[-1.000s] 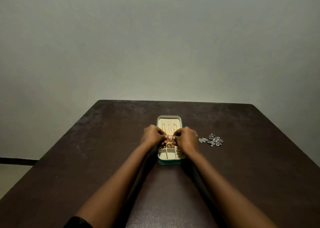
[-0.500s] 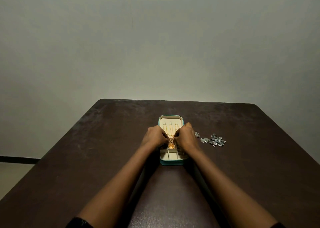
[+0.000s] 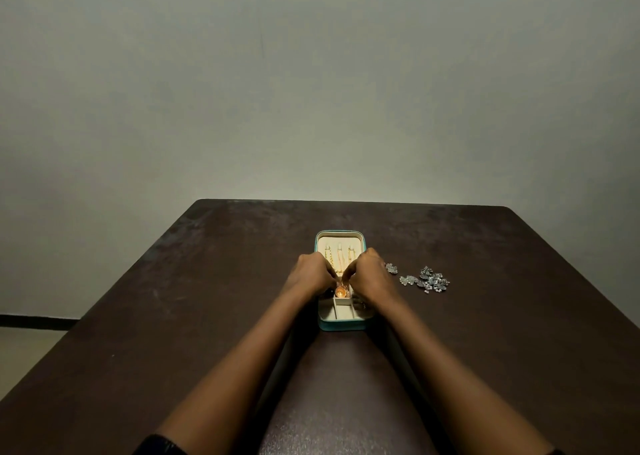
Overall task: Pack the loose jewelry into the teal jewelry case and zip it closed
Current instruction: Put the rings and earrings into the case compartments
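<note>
The teal jewelry case [image 3: 341,325] lies open flat at the middle of the table, its cream lining showing. Gold chains [image 3: 340,257] hang along the far half. My left hand [image 3: 311,274] and my right hand [image 3: 371,274] meet over the case's middle, fingers curled, pinching a gold necklace whose round orange pendant [image 3: 340,292] dangles between them above the compartments. The fingertips themselves are hidden. Loose silver jewelry [image 3: 427,280] lies on the table to the right of the case.
The dark brown table [image 3: 173,316] runs to a plain grey wall at the back. A small silver piece [image 3: 391,268] lies just beside my right hand. A dark sleeve cuff [image 3: 157,446] shows at the lower left.
Both hands stay over the case's middle with the gold necklace. They have shifted slightly toward the far half, and the pendant now hangs lower between them.
</note>
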